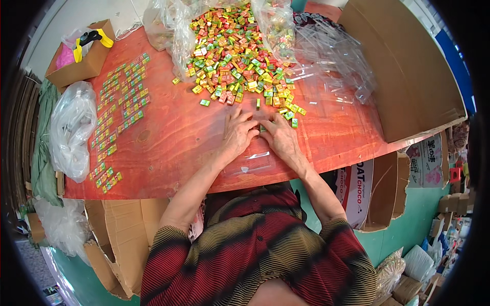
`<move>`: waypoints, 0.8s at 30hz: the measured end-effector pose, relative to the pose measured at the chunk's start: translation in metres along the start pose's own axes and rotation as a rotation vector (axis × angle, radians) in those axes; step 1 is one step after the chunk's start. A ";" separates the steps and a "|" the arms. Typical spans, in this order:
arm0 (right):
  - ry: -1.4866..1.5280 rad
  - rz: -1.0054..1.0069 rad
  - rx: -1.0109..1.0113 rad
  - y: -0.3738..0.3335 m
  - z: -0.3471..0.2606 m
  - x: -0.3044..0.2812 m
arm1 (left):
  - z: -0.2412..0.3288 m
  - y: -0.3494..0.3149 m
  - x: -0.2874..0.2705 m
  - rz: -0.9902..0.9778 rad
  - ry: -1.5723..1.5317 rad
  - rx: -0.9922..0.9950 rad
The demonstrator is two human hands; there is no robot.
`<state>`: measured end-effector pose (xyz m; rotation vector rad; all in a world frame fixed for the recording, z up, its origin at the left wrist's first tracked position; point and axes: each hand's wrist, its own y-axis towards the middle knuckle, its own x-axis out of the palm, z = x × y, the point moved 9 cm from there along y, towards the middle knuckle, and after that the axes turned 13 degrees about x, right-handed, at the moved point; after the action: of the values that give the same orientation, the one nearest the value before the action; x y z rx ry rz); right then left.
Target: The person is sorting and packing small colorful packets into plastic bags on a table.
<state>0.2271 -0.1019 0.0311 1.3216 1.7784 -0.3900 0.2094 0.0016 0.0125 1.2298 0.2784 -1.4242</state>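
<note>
Both hands are low over the near middle of a red wooden table, just short of a large heap of tiny boxes (229, 56) in red, yellow and green. My left hand (238, 131) has its fingers bent and apart, with nothing visible in it. Close beside it, my right hand (282, 138) curls its fingers down on a tiny green box (263, 129), mostly hidden by the fingertips. A single yellow-green box (258, 103) stands just beyond the hands. Below my wrists lies a clear plastic case (250, 162), flat on the table.
Rows of tiny boxes (133, 97) are laid out at the left. A clear plastic bag (74, 130) and a small carton (84, 61) sit along the left edge. Clear plastic cases (332, 56) are piled at the back right, beside a large cardboard box (403, 66).
</note>
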 end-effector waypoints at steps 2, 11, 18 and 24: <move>0.016 0.019 -0.001 0.000 0.000 -0.002 | 0.001 0.000 0.001 -0.015 0.002 0.028; -0.070 -0.041 -0.006 -0.002 0.001 0.004 | 0.004 -0.013 -0.027 -0.021 0.048 -0.114; -0.009 -0.068 -0.012 0.003 -0.008 -0.007 | -0.006 -0.014 -0.022 -0.085 0.023 -0.125; -0.021 -0.137 0.040 0.000 0.004 -0.012 | 0.001 -0.004 -0.019 -0.095 -0.001 -0.103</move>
<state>0.2300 -0.1120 0.0383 1.2223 1.8581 -0.5153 0.2014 0.0130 0.0265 1.1439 0.4094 -1.4736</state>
